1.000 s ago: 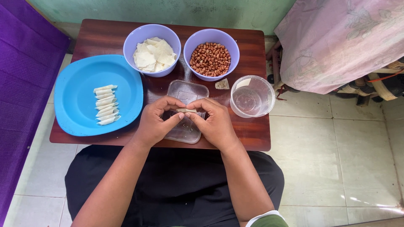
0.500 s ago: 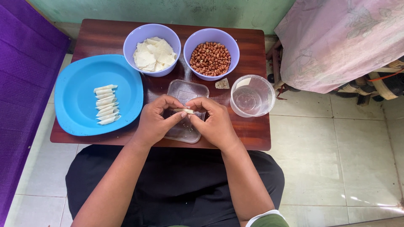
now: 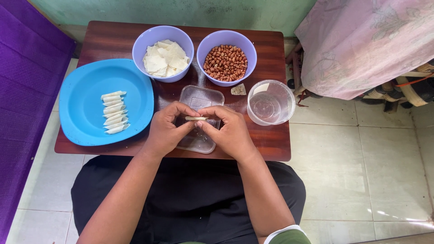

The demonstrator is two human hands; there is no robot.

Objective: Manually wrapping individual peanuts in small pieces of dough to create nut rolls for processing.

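From up here I look straight down on both hands meeting over the low wooden table (image 3: 113, 38), and the thing that matters is pinched between them: a small pale roll of wrapper (image 3: 195, 118), lying level and crosswise. My left hand (image 3: 166, 130) has its fingers curled in, thumb and forefinger closed on the left end of the roll; my right hand (image 3: 231, 130) mirrors it, fingertips drawn tight on the right end — neither hand is spread at all, both are nearly closed around that one thin piece. I judge the two-ended grip is there to keep the roll tight, since a soft sheet held at one end would likely loosen. The hands hover right above a clear rectangular tray (image 3: 199, 101), which sits just under the roll. Everything else is set within an easy reach: the lilac bowl of wrapper squares (image 3: 163, 56) and the lilac bowl of peanuts (image 3: 226, 61) side by side at the far edge, a clear round cup (image 3: 270, 103) just beside the right hand, a stray scrap of wrapper (image 3: 238, 90) between cup and tray. On the left, the blue plate (image 3: 86, 88) holds a neat row of finished rolls (image 3: 114, 112), touching one another, well apart from the bowls.
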